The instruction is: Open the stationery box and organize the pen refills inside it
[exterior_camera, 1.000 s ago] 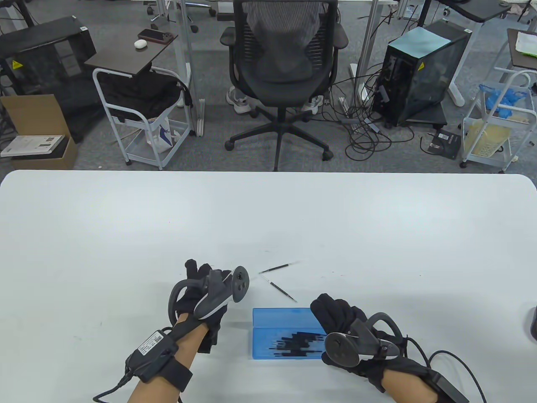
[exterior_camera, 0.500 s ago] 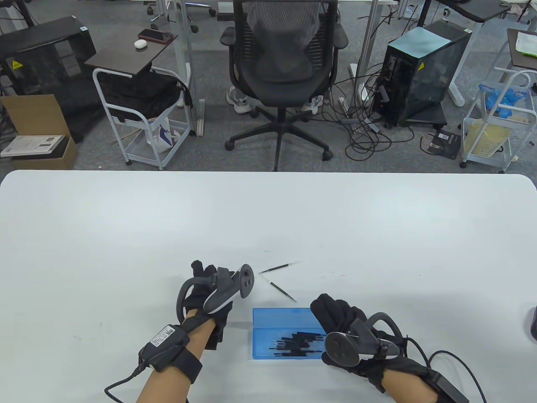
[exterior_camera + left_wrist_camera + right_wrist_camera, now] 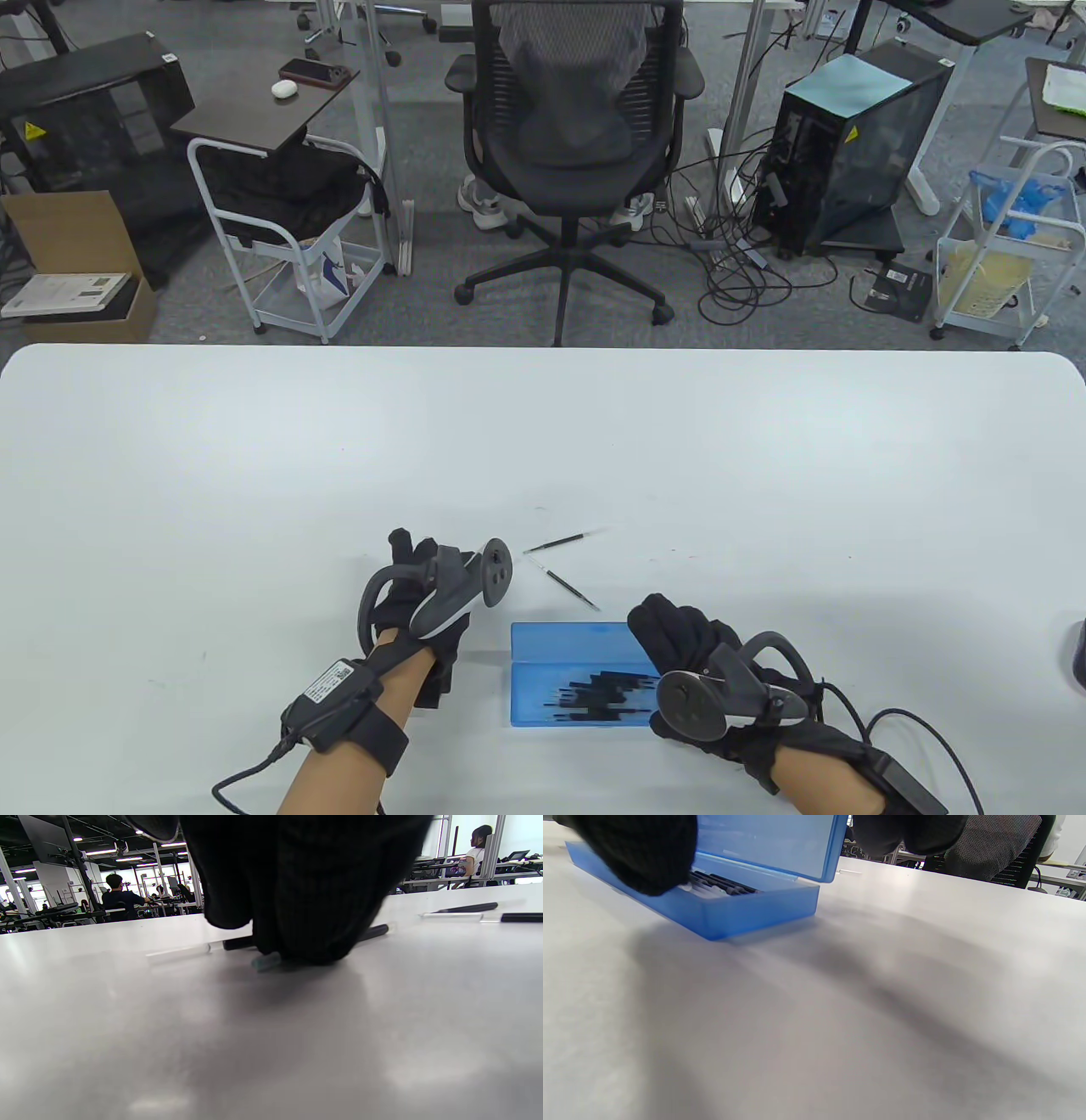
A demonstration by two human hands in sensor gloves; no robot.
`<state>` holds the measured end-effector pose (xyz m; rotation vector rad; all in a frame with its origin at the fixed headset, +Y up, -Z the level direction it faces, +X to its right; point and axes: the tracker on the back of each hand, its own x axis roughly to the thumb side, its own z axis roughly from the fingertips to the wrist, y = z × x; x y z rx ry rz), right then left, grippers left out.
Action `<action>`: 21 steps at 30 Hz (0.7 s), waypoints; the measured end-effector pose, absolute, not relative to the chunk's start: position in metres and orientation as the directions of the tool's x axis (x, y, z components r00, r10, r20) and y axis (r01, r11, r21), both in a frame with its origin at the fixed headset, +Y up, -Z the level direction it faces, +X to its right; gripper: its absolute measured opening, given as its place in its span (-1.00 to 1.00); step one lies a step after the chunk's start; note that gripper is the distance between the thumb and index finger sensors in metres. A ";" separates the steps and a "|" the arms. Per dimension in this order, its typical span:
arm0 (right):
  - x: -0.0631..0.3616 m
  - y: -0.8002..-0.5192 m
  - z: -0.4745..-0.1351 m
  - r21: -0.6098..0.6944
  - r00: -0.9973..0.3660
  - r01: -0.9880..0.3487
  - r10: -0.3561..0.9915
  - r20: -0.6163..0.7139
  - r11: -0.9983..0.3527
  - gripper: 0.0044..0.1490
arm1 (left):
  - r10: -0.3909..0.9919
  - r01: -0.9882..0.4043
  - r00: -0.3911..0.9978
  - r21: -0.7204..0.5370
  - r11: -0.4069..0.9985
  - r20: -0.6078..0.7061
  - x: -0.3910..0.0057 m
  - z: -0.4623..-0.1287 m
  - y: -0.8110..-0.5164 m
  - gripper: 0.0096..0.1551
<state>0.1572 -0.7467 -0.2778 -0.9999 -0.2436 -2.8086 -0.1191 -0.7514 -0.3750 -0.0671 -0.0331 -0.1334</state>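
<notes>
Since a second ago the left hand has slid a little rightward and toward the box, and everything else lies as it did.

On the white table the blue stationery box sits at about six o'clock, near the front edge, with its lid raised. A bundle of black pen refills lies in its tray.

That left hand is at about seven o'clock, just left of the box and apart from it. In the left wrist view its gloved fingers press down to the tabletop over a single refill whose ends stick out on either side; whether they pinch it or only cover it cannot be told.

At five o'clock the right hand rests at the box's right end, fingers curled against the lid there; the right wrist view shows one fingertip by the tray's near wall.

Two loose refills lie just beyond the box toward twelve o'clock, angled to each other, their near ends almost meeting.
</notes>
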 end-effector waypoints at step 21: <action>0.157 -0.747 -0.278 0.103 -0.767 0.194 -0.085 0.636 -0.976 0.55 | -0.080 0.080 0.995 -0.001 0.997 0.057 -0.123 -0.366 -0.734 -0.45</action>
